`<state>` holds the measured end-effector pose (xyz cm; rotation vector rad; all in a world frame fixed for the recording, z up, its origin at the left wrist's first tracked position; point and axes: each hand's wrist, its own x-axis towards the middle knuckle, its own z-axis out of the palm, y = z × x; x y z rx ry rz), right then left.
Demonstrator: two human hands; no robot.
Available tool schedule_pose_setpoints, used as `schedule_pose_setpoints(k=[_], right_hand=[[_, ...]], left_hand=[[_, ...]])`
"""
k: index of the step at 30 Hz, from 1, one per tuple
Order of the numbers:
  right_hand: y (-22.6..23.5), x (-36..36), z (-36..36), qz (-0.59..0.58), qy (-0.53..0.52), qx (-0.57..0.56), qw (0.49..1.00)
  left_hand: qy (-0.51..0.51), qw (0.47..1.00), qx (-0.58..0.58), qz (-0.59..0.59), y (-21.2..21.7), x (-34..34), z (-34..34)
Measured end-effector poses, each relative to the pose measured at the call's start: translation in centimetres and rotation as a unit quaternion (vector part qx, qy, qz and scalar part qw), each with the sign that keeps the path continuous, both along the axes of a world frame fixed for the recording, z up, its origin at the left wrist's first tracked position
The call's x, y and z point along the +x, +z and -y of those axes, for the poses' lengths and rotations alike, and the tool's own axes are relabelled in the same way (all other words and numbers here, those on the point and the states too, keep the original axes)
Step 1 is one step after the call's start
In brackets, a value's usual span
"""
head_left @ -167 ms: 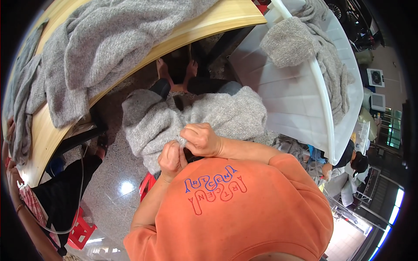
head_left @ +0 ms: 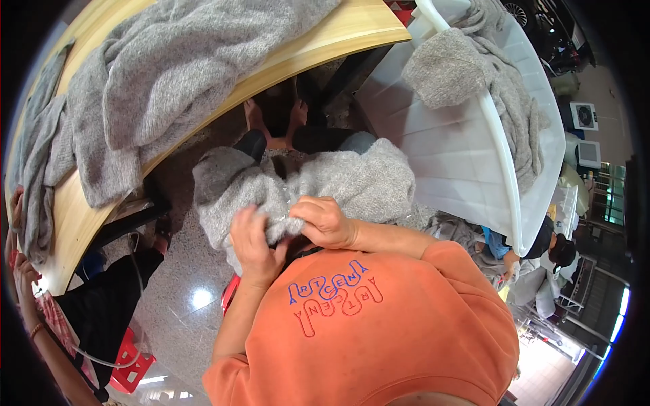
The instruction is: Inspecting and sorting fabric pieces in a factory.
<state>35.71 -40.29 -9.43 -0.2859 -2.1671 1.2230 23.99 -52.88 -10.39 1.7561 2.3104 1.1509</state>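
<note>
Speckled polished floor lies below the lap, where a fuzzy grey knitted garment (head_left: 318,186) spreads crosswise, left to right; left hand (head_left: 252,245) and right hand (head_left: 326,221) both pinch its near edge.

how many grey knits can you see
3 at least: one knit on the lap, gripped by the left hand and right hand; a pile on the wooden table; one over the white bin. The pile may hide more.
</note>
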Motion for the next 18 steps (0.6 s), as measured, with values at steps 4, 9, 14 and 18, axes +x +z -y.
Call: schedule_pose_setpoints(k=[4, 9, 14, 18], right_hand=[[1.4, 1.4, -1.9, 0.032, 0.122, 0.064, 0.99], [1.5, 7.4, -4.6, 0.16, 0.099, 0.042, 0.981], [8.2, 19.4, -10.5, 0.101, 0.014, 0.005, 0.995], [9.1, 27.1, -11.4, 0.203, 0.263, -0.05, 0.942]], left_hand=[[0.039, 0.94, -0.331, -0.076, -2.2, -0.7, -2.0], [0.076, 0.917, -0.384, -0.073, -5.2, 0.6, -5.6], [0.02, 0.951, -0.073, 0.301, 4.6, 8.4, -13.7], [-0.087, 0.953, 0.0, 0.289, 14.5, 13.1, -25.1]])
